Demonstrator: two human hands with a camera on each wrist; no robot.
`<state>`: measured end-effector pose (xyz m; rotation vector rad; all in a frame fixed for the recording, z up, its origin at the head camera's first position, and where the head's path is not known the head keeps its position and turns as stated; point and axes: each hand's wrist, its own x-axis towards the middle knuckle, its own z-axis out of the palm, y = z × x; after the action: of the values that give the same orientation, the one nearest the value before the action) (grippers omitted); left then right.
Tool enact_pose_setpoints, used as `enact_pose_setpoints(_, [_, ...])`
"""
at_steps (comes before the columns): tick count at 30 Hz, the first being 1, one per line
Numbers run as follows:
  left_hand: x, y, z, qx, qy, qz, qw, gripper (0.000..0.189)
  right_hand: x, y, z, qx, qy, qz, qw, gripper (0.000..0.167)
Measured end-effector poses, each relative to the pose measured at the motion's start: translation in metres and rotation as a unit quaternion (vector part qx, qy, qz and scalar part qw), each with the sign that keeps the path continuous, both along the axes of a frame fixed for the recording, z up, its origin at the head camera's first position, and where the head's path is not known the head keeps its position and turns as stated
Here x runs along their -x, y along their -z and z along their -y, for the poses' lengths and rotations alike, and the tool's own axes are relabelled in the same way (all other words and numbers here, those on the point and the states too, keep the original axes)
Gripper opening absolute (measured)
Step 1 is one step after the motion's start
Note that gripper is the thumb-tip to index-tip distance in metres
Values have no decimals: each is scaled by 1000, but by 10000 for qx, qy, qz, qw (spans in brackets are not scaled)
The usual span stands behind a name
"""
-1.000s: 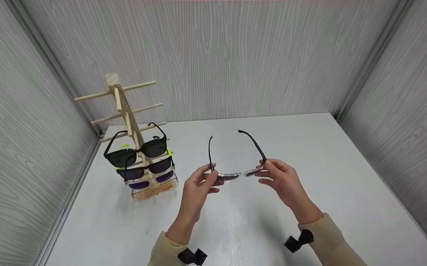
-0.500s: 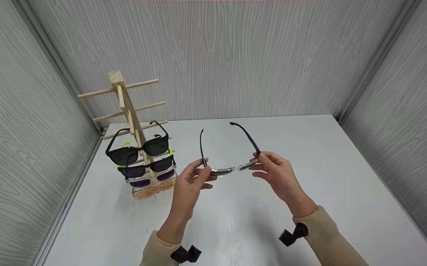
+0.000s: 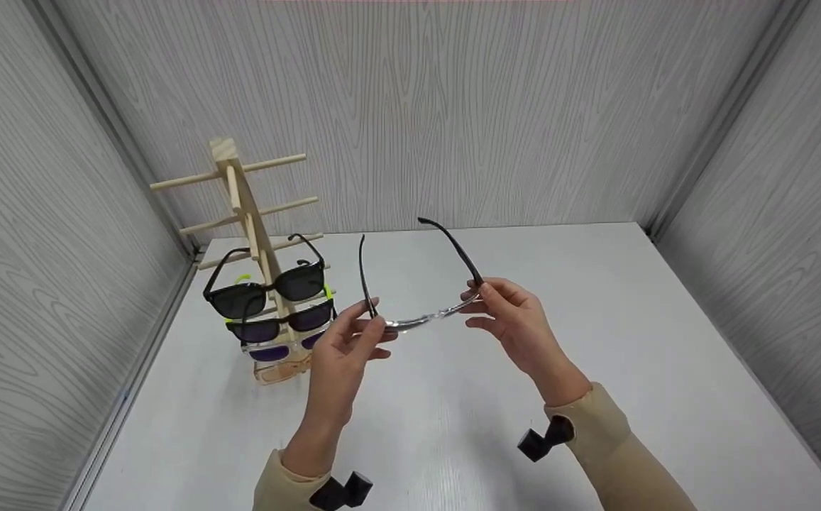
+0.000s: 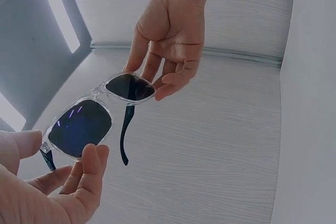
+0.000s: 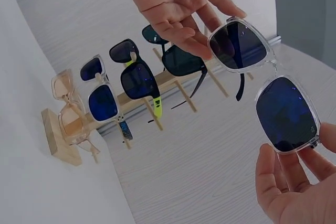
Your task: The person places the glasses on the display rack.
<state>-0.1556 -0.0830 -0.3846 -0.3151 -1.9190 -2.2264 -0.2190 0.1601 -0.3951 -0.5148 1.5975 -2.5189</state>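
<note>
A pair of sunglasses (image 3: 410, 324) with a clear frame, dark lenses and black temples is held up over the white table. Its temples are unfolded and point away toward the back wall. My left hand (image 3: 339, 362) pinches the left hinge corner between thumb and fingers. At the opposite corner, my right hand (image 3: 516, 326) grips the frame by the right hinge. Both dark lenses (image 4: 81, 128) show in the left wrist view, with fingertips at the frame's outer edges. In the right wrist view the lenses (image 5: 286, 114) look bluish.
To the left stands a wooden eyewear rack (image 3: 257, 231) with bare upper pegs. Black sunglasses (image 3: 265, 291) hang on it above several other pairs. The lowest, an orange-tinted pair (image 5: 68, 103), sits near the rack's base (image 5: 59, 139). Grey wood-grain walls (image 3: 453, 106) enclose the white table (image 3: 630, 319).
Both hands have carried the sunglasses left and slightly farther from me, closer to the rack. The front of the frame has tilted, its right end now higher. The grip stays the same.
</note>
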Motion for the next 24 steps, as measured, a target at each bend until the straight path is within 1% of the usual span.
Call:
enact_pose_setpoints(6, [-3,-5,9,-64,-77,-132,9999,38,6,-6,8,59,-241,-148,9996,17])
enact_pose_setpoints(13, [-3,-9,16,38,-95,-210,9997,38,7,-9,14,-48,-240,-227,9994,17])
enact_pose_setpoints(18, [-4,-13,24,131,-202,-236,9994,37,9,-14,22,-164,-289,-284,9990,18])
enact_pose_setpoints(24, [-7,-18,35,226,-336,-171,9990,38,8,-19,32,-188,-353,-345,9986,17])
